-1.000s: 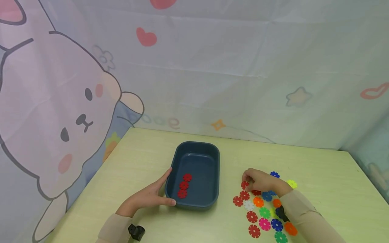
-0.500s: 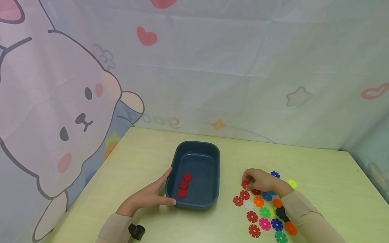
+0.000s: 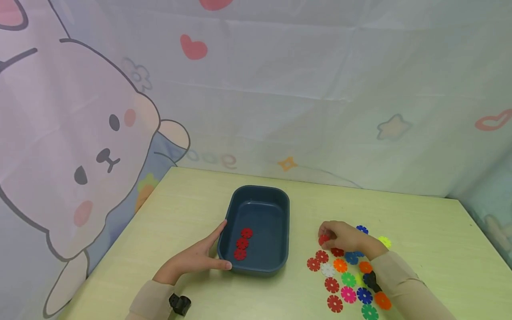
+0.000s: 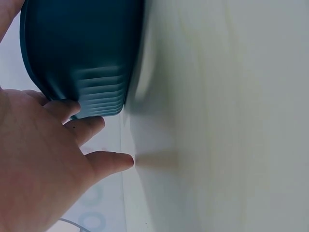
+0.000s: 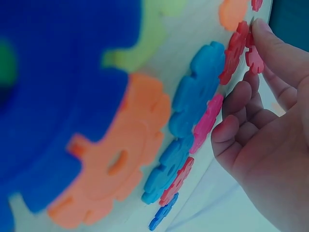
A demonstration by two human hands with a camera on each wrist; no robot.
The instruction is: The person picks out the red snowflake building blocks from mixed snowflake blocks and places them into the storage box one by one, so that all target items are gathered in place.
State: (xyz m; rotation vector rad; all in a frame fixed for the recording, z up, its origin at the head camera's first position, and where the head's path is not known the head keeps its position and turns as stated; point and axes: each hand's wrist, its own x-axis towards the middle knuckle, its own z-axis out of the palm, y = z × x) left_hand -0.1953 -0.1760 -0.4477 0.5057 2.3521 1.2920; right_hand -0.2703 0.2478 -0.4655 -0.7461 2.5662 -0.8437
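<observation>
A dark blue rectangular tray stands on the table, with three red notched discs in a row along its left side. My left hand rests against the tray's near left corner, thumb at the near side and fingers spread along the left wall. In the left wrist view, fingertips touch the ribbed outer wall. To the right, my right hand pinches a red snowflake-shaped disc between thumb and fingers, at the far left of a scatter of similar discs. The right wrist view shows that red disc at the fingertips.
Under and beside the right forearm lie loose discs: several more red ones, a white one, a pink one, a green one, blue, orange and yellow ones. A printed cloth hangs behind the table.
The pinched red disc has come up slightly with the right fingers, away from the red disc below it. My left hand and the tray stay in place.
</observation>
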